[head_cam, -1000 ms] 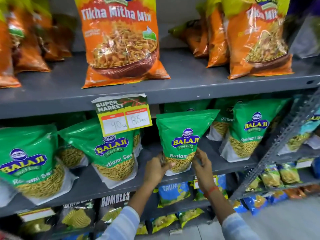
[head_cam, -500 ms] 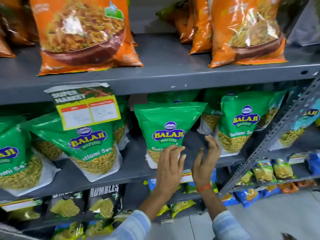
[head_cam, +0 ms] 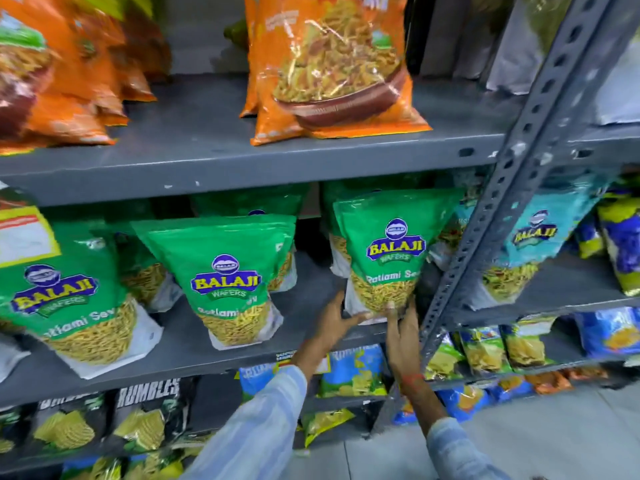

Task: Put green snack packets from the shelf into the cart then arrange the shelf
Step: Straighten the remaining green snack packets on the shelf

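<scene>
Green Balaji snack packets stand in a row on the grey middle shelf. My left hand and my right hand both grip the bottom of the rightmost green packet, which stands upright by the slotted upright post. A second green packet stands to its left, and a third green packet leans at the far left. More green packets sit behind them. No cart is in view.
Orange snack bags fill the shelf above. A teal Balaji packet stands right of the post. Black Rumbles bags and blue bags sit on the lower shelf. A price tag hangs at the left. Grey floor lies at the lower right.
Both hands let go of the middle green packet, moved right and took hold of the bottom of the rightmost green packet. The view swung right as well.
</scene>
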`<control>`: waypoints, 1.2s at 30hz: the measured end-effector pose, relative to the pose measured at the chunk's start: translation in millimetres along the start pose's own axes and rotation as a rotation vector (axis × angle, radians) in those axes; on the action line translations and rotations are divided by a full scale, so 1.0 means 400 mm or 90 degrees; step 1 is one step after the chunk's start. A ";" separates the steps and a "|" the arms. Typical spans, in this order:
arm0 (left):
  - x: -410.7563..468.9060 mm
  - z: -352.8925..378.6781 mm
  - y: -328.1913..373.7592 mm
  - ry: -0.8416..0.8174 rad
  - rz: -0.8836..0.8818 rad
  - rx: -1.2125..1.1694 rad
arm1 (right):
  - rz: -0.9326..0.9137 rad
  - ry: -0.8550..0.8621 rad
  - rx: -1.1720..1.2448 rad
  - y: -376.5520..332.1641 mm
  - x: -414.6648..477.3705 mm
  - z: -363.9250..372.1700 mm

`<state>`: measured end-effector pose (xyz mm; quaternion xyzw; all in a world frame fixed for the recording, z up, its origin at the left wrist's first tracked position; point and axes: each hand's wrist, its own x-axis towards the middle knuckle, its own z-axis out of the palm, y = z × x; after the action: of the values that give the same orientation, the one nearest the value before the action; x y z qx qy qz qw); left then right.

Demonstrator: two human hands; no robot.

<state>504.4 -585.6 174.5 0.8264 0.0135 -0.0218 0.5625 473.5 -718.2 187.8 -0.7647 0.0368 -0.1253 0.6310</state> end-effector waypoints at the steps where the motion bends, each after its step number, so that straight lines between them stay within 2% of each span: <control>1: -0.002 0.003 0.001 0.005 -0.002 -0.008 | -0.007 -0.010 0.006 0.001 0.001 -0.006; 10: -0.025 0.019 -0.004 0.034 -0.002 -0.004 | -0.032 0.008 -0.008 0.005 0.006 -0.003; 14: -0.057 -0.004 0.029 0.050 0.041 0.053 | -0.028 0.103 -0.047 -0.006 -0.032 0.028; 17: -0.123 -0.054 0.047 0.222 0.146 0.188 | -0.110 0.122 -0.041 -0.055 -0.106 0.074; 21: -0.252 -0.179 0.046 0.454 0.273 0.330 | -0.153 0.037 0.020 -0.123 -0.154 0.178; 24: -0.324 -0.303 0.008 0.588 0.201 0.289 | -0.135 -0.052 0.074 -0.153 -0.163 0.276; 26: -0.322 -0.355 -0.030 0.550 0.116 0.184 | -0.095 -0.130 0.097 -0.135 -0.151 0.305; 29: -0.308 -0.444 -0.123 0.375 -0.029 0.044 | -0.003 -0.280 0.087 -0.120 -0.148 0.360; 32: -0.295 -0.464 -0.163 0.204 -0.089 0.006 | 0.011 -0.366 0.071 -0.111 -0.154 0.377; 36: -0.295 -0.441 -0.168 0.207 -0.064 -0.011 | 0.012 -0.348 0.050 -0.085 -0.175 0.347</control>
<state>387.1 -396.7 182.6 0.8125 0.1457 0.0840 0.5581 435.5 -563.8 187.1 -0.7447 -0.1324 0.0903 0.6478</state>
